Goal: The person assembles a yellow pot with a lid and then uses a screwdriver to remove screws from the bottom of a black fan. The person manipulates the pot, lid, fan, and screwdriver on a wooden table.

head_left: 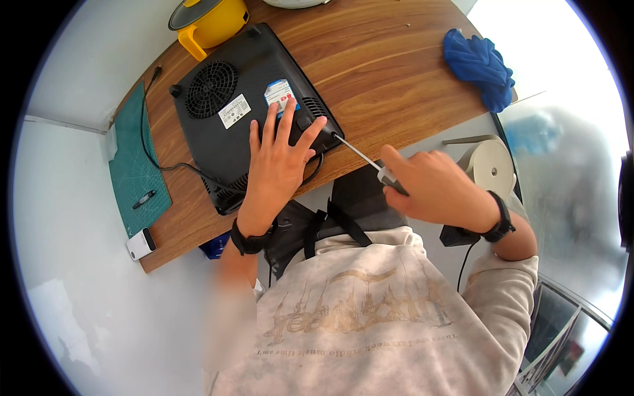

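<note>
A black induction cooker (224, 92) lies upside down on the wooden table (383, 72), its round fan grille and two labels facing up. My left hand (277, 162) rests flat on its underside, fingers spread. My right hand (432, 188) grips a screwdriver (362, 157) by the handle. The thin metal shaft points up-left, and its tip meets the cooker's near right corner beside my left fingertips.
A yellow pot (208, 23) with a grey lid stands at the table's far end. A blue cloth (481, 66) lies at the right edge. A green cutting mat (135, 165) with a pen, a small white device (140, 244) and the cooker's black cable sit at the left.
</note>
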`<action>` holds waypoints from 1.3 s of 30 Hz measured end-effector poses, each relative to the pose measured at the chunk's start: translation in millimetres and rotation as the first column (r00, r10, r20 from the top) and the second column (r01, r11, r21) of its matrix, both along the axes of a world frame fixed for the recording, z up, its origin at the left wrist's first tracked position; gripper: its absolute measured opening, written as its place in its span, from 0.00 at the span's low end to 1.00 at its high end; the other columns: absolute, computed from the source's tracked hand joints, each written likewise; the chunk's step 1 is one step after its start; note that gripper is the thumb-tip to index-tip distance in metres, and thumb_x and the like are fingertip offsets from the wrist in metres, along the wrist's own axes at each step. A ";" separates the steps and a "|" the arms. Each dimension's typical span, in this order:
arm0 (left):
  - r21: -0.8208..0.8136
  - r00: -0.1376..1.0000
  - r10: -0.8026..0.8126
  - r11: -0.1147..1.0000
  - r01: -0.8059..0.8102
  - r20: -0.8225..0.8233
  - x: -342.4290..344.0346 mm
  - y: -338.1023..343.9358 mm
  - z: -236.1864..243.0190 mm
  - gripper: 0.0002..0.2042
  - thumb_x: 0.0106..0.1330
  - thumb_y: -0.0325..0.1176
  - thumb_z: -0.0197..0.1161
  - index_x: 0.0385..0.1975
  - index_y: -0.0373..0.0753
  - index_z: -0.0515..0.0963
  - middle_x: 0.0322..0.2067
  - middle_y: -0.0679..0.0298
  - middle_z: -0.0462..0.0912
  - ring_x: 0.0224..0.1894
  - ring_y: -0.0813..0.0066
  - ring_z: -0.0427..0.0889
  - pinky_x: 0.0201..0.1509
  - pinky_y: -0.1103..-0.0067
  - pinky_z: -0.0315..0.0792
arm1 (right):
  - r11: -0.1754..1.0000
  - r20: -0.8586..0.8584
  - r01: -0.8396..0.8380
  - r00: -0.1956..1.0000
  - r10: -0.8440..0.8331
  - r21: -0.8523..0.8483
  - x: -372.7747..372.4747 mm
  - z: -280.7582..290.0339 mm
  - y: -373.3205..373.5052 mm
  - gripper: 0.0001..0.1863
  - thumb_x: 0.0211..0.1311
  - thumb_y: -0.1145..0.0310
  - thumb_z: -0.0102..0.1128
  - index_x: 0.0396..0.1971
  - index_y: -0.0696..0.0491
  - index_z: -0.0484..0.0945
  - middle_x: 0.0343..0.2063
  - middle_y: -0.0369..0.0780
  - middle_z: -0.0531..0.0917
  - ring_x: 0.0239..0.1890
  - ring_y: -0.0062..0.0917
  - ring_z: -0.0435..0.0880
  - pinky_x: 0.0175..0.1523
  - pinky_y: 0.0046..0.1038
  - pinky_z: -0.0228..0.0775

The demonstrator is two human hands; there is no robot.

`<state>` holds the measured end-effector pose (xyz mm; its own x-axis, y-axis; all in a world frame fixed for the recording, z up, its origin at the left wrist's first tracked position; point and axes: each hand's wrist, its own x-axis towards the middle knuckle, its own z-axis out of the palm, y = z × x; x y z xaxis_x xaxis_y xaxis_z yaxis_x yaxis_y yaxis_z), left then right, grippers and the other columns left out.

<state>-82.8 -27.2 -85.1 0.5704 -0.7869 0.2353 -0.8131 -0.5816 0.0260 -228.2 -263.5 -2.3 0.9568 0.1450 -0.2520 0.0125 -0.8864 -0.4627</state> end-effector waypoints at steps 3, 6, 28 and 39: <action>-0.005 1.000 0.004 1.000 -0.004 0.006 -0.3 1.5 -0.4 0.31 0.69 0.34 0.67 0.72 0.65 0.69 0.76 0.53 0.60 0.78 0.46 0.58 0.72 0.41 0.59 | 0.999 0.146 0.028 0.989 -0.024 -0.028 6.8 6.2 -21.7 0.14 0.61 0.66 0.62 0.41 0.56 0.70 0.17 0.47 0.80 0.22 0.49 0.83 0.29 0.48 0.72; -0.014 1.000 0.000 1.000 0.000 0.002 0.0 0.0 -1.7 0.31 0.69 0.35 0.67 0.72 0.65 0.69 0.77 0.54 0.59 0.78 0.46 0.58 0.72 0.42 0.59 | 0.999 0.270 0.026 0.962 -0.031 0.021 18.0 10.1 -51.1 0.13 0.60 0.70 0.65 0.44 0.55 0.80 0.25 0.45 0.86 0.32 0.45 0.86 0.40 0.44 0.75; 0.005 1.000 0.016 1.000 -0.016 -0.010 -0.8 -0.4 -0.7 0.31 0.67 0.35 0.69 0.71 0.65 0.70 0.77 0.56 0.60 0.78 0.47 0.58 0.74 0.43 0.57 | 0.968 0.449 -0.208 0.858 0.250 -0.141 105.4 13.3 -70.8 0.13 0.56 0.78 0.68 0.42 0.55 0.89 0.35 0.44 0.87 0.43 0.42 0.84 0.53 0.39 0.74; 0.016 1.000 0.017 1.000 -0.017 -0.008 -0.1 0.1 -0.7 0.31 0.68 0.36 0.68 0.71 0.65 0.70 0.76 0.55 0.60 0.78 0.47 0.58 0.74 0.44 0.57 | 0.926 0.520 -0.207 0.779 0.351 -0.315 110.6 15.9 -62.1 0.12 0.57 0.76 0.69 0.42 0.50 0.90 0.42 0.36 0.85 0.54 0.32 0.80 0.65 0.38 0.65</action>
